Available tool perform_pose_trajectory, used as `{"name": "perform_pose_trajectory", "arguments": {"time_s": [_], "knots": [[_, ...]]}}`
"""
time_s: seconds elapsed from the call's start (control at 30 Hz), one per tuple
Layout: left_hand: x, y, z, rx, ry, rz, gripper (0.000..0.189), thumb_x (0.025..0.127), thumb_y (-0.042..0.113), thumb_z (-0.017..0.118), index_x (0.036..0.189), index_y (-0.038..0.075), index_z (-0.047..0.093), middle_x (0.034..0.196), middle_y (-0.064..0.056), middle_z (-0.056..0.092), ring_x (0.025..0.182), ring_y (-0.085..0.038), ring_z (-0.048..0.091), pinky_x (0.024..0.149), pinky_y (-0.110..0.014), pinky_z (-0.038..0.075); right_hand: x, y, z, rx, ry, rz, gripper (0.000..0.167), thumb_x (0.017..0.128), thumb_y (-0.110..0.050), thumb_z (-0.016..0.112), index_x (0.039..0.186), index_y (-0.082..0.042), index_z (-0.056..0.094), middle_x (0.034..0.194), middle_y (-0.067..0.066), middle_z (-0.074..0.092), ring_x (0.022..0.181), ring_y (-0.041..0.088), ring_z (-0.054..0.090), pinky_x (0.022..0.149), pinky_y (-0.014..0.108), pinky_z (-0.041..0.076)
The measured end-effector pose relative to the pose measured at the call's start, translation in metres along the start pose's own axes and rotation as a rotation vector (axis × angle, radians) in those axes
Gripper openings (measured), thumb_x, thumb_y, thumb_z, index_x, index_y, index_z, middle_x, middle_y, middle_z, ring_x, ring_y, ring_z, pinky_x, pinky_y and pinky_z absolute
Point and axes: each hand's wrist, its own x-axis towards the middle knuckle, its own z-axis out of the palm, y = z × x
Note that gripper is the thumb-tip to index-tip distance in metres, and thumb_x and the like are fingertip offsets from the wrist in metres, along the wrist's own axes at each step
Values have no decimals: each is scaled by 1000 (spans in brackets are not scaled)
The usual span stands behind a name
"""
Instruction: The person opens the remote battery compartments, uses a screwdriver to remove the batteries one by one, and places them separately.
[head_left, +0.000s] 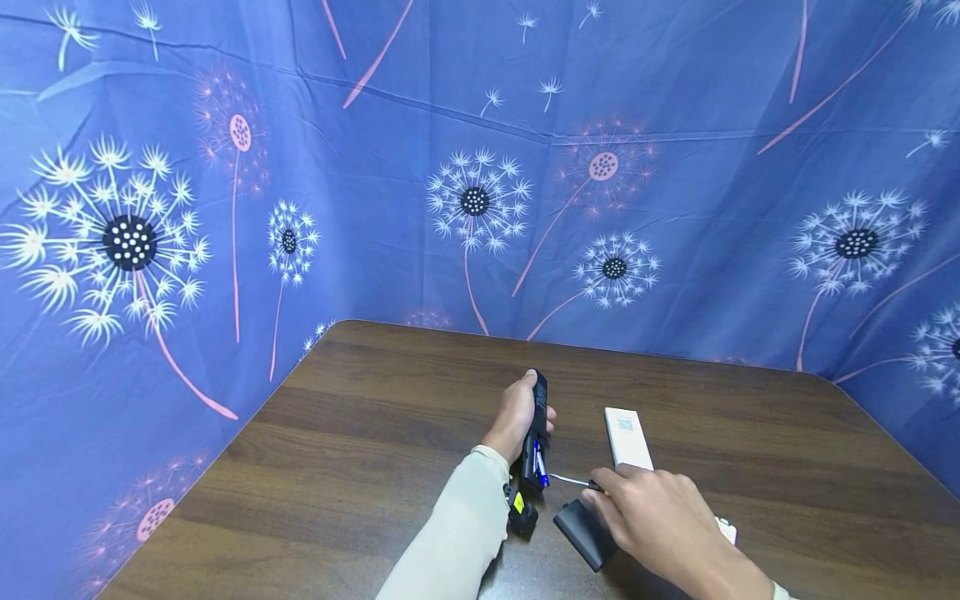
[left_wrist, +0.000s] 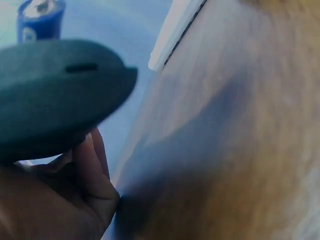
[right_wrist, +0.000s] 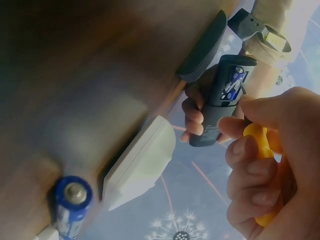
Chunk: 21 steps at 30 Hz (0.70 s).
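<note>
My left hand (head_left: 517,417) grips a black remote control (head_left: 540,400) above the table, its back facing up with the battery compartment uncovered. Blue battery (head_left: 541,468) casing shows inside that compartment. In the right wrist view, my right hand (right_wrist: 295,150) wraps its fingers round the yellow handle of a screwdriver (right_wrist: 256,132). The screwdriver's thin shaft points to the compartment, its tip at the battery's end. A dark battery cover (head_left: 585,532) lies on the table just left of my right hand. The left wrist view shows the remote's rounded end (left_wrist: 60,100) close up.
A white remote-like bar (head_left: 628,437) lies beyond my right hand. Behind that hand, a small white object (head_left: 726,530) is partly hidden. A loose blue battery (right_wrist: 73,202) appears in the right wrist view. Patterned blue cloth (head_left: 480,167) hangs behind the wooden table (head_left: 360,433).
</note>
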Motion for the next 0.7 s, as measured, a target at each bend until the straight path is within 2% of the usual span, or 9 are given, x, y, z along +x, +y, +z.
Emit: {"name": "perform_pose_trajectory", "arguments": {"time_s": [0.13,0.37,0.53,0.7], "knots": [[-1,0,1,26,-26,27,49,105,45,39,114,0,57,65,-8,60,46,-14,53,46,-27,45,4,-3,0,-12,3,-12,15,88,-37,77,86,-24,70,66,-18,52,50,-1,39,41,25,33],[-4,-1,1,61,-52,52,46,105,46,42,111,3,58,69,-9,62,49,-15,54,49,-30,48,12,-8,-3,-11,-98,21,19,90,-39,75,89,-20,74,67,-14,56,50,0,38,42,23,33],[-4,-2,2,108,-60,80,48,103,49,47,107,3,60,72,-11,65,52,-15,57,52,-29,50,13,-8,-1,-15,-89,10,17,89,-38,75,86,-21,73,65,-15,54,49,0,38,42,24,33],[-4,-3,1,114,-81,97,50,101,50,50,107,2,61,71,-9,65,54,-16,58,54,-28,49,13,-10,0,-21,-94,15,17,89,-38,75,85,-22,72,64,-15,53,49,0,40,42,26,34]]}}
